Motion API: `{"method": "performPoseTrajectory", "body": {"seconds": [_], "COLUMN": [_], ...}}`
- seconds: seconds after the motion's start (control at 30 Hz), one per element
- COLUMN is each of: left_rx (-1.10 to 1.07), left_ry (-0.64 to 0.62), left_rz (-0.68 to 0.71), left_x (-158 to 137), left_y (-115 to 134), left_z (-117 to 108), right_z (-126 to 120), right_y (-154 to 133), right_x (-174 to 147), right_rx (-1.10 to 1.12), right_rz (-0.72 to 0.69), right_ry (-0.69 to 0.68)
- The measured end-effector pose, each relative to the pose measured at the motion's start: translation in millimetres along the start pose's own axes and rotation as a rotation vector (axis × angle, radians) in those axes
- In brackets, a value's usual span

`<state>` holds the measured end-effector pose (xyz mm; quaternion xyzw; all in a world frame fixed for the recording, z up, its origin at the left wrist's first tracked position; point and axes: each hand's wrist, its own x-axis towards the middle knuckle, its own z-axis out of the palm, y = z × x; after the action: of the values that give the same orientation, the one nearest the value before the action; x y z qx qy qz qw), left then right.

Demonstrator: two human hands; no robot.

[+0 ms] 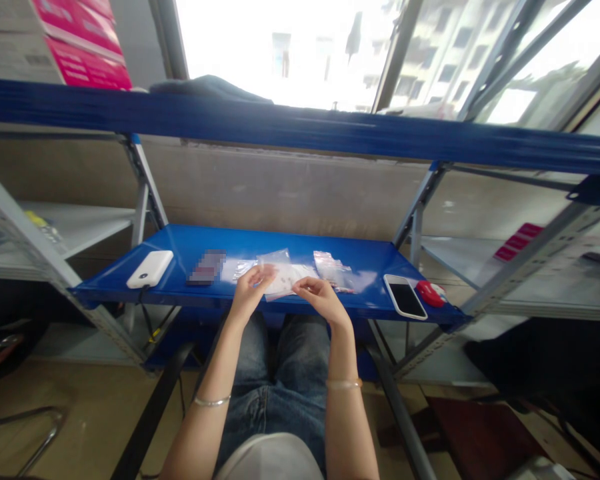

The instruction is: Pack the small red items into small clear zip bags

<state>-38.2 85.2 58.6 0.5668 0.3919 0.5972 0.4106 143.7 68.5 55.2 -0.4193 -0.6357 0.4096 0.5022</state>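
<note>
My left hand point(253, 285) is closed at the left side of a clear plastic bag point(280, 288), its fingertips bent together on the film. Across from it, my right hand point(321, 297) is closed in a pinch at the bag's right side; whatever its fingertips hold is too small to make out. Small specks or pieces show on the pale area between the hands. To the left lies another small clear bag point(243, 268). More clear bags with red edges point(334, 268) lie beyond my right hand, small dark pieces at their lower end.
On the blue shelf point(365, 257) lie a white power bank point(150, 269) with a cable, a blurred-out flat item point(207, 268), a white-edged phone point(405, 297) and a red round object point(431, 293). A blue beam point(300, 127) crosses above; metal posts stand either side.
</note>
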Motion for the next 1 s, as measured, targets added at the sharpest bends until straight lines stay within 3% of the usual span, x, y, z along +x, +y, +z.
{"method": "performPoseTrajectory", "body": {"seconds": [0.4, 0.57, 0.73, 0.9, 1.0], "left_rx": [-0.066, -0.112, -0.122, -0.013, 0.061], "left_ry": [-0.016, 0.085, 0.083, -0.132, -0.182], "left_rz": [0.015, 0.020, -0.020, -0.082, -0.068], "left_x": [-5, -4, -3, -4, -5], "left_y": [9, 9, 9, 13, 14], "left_z": [1, 0, -3, -4, -4], "right_z": [0, -1, -1, -2, -3], "right_y": [0, 1, 0, 0, -2], "right_x": [-4, -4, -3, -1, -2], "right_rx": [0.002, -0.018, 0.002, 0.092, 0.103], "right_rz": [0.022, 0.041, 0.038, 0.012, 0.004], "right_ry": [-0.205, -0.244, -0.172, 0.048, 0.093]}}
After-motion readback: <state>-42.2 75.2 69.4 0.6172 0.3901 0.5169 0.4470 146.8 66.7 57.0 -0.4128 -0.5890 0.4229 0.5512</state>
